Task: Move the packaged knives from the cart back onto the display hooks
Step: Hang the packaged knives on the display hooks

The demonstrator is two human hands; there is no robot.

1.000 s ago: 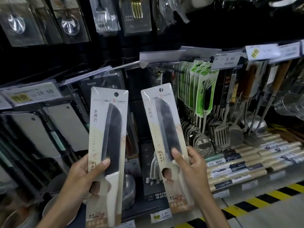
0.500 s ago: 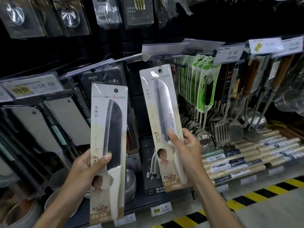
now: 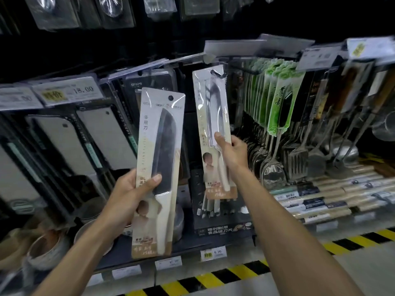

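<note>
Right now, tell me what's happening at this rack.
A person faces a shop rack of kitchen tools with a packaged knife in each hand. The right hand grips one knife pack by its lower half, with its top hole up against a display hook; blur hides whether it is threaded on. The left hand holds the other knife pack lower, upright, clear of the hooks.
</note>
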